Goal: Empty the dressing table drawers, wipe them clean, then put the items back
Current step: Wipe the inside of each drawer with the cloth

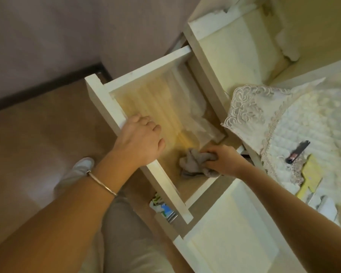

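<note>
The left hand (140,138), a thin bangle (100,183) on its wrist, curls its fingers over the front board of the pulled-out drawer (104,99), and just beside it the right hand (222,160) clenches a crumpled grey cloth (195,162) against the drawer's floor in the near right corner. The drawer is white-walled with a yellowish, streaky floor, and a clear plastic sheet (193,115) lies rumpled along its far right side. Below its front edge a colourful packet (163,210) peeps out, and to the right a lace cover (248,107) overhangs the table, bearing a dark tube (297,151) and a yellow card (311,178).
</note>
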The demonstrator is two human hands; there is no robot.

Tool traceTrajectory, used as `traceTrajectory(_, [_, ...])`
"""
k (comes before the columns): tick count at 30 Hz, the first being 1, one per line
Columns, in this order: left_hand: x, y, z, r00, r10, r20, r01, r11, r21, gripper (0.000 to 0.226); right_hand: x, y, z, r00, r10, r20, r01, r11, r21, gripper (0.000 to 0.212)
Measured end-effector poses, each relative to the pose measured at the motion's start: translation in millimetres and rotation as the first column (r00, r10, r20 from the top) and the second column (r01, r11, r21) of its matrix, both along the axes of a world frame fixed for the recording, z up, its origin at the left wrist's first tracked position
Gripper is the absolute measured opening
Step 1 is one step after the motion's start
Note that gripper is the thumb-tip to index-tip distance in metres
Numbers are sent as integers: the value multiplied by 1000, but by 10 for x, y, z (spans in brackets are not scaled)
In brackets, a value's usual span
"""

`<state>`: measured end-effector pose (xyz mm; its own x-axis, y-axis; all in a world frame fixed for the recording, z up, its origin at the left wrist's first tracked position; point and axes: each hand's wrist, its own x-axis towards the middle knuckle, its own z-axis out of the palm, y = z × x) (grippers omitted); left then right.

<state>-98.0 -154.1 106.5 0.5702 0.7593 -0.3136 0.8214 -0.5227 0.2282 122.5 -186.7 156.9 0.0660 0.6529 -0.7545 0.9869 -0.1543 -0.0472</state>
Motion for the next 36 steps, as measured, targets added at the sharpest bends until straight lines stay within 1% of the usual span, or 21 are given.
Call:
traceTrajectory(1, [4,-7,-9,1000,2,-2,-2,1000,14,62,69,52,8,999,-22,42,20,998,55,27])
traceTrajectory(3, [5,-11,-29,1000,3,-17,-3,1000,28,63,109,87,-41,992,10,127,-25,993,117,29])
traceTrajectory(5, [-2,-4,-35,999,10,-34,-9,1000,18,58,-2,28,-109,983,101,152,-114,990,82,27])
traceTrajectory(10, [-16,-12,15,997,-7,-76,6,1000,-14,60,-340,-201,-168,971,236,42,-231,969,-89,24])
traceTrajectory(12, [-24,-16,40,997,-9,-78,6,1000,-29,59,-464,-285,-155,965,263,-4,-262,959,-104,19])
traceTrajectory(14, [-24,-38,70,995,-27,-93,23,999,-35,57,-528,-371,-83,977,201,-67,-205,977,-62,11])
traceTrajectory(16, [-61,-82,90,995,-42,-95,38,998,-44,58,-516,-478,4,982,87,-167,-87,996,10,9])
traceTrajectory(18, [-139,-140,126,996,-53,-68,50,998,-39,75,-484,-628,98,961,-87,-264,116,989,96,3])
traceTrajectory(19, [-171,-160,161,996,-67,-56,64,997,-44,85,-475,-722,135,931,-194,-309,249,956,151,7])
traceTrajectory(20, [-203,-179,190,995,-82,-53,79,996,-52,91,-472,-816,167,887,-297,-355,386,897,215,11])
traceTrajectory(21, [-226,-190,215,993,-101,-55,98,994,-47,89,-478,-906,198,825,-392,-407,521,807,278,13])
traceTrajectory(23, [-242,-200,304,990,-137,-45,135,990,-45,77,-481,-1085,281,651,-538,-535,750,566,342,21])
traceTrajectory(24, [-243,-200,370,989,-147,-22,146,988,-46,76,-481,-1177,325,555,-575,-602,829,444,340,23])
traceTrajectory(25, [-227,-199,452,989,-148,7,148,988,-36,79,-478,-1277,368,475,-590,-653,880,342,331,24])
traceTrajectory(26, [-206,-202,537,987,-152,44,153,988,-12,83,-473,-1384,417,415,-594,-689,909,255,329,24])
traceTrajectory(28, [-131,-214,692,976,-186,110,181,982,55,90,-445,-1601,509,353,-583,-732,929,123,350,24])
traceTrajectory(30, [-31,-259,842,957,-259,131,247,964,98,93,-423,-1812,591,326,-572,-753,923,21,384,23])
traceTrajectory(34, [201,-424,1073,907,-364,211,333,927,170,84,-417,-2226,756,258,-564,-784,897,-161,411,27])
traceTrajectory(36, [315,-534,1160,883,-410,229,376,909,177,73,-395,-2432,800,230,-578,-783,883,-215,418,27])
